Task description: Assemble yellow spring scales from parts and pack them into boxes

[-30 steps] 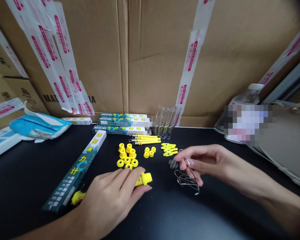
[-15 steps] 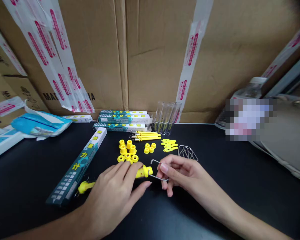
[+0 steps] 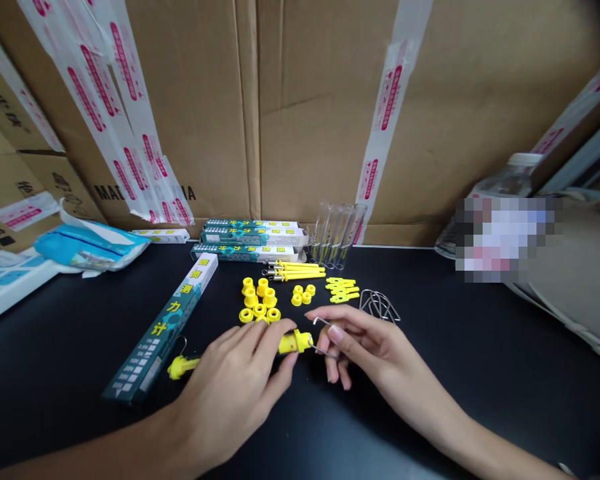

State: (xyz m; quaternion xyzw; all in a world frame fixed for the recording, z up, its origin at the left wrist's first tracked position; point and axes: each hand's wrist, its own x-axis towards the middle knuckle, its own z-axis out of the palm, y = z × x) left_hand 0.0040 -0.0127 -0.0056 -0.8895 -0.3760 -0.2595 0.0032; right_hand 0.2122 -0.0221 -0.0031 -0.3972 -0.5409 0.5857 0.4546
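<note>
My left hand [image 3: 240, 377] is closed around a tubular spring scale [image 3: 289, 343] lying above the black table. Its yellow cap sticks out past my thumb on the right; a yellow end with a wire hook shows on the left. The middle is hidden under my palm. Between the thumb and fingers of my right hand [image 3: 360, 347] is a bent metal wire loop [image 3: 322, 321]. One wire end touches the yellow cap; the other stands free above it. Yellow flanged caps [image 3: 251, 298] sit just beyond my left hand.
Small yellow rings [image 3: 297, 299], flat yellow pieces [image 3: 344, 291], yellow rods [image 3: 300, 272] and spare wire loops [image 3: 380, 305] lie further back. Clear tubes [image 3: 337, 237] stand near printed boxes [image 3: 250, 236]. A long box [image 3: 165, 327] lies left, a bottle [image 3: 510, 180] right, cardboard [image 3: 310, 153] behind.
My left thumb has drawn in against the scale, and the yellow cap has turned slightly. The wire loop has tilted at the cap in my right fingers. The whole view has shifted slightly.
</note>
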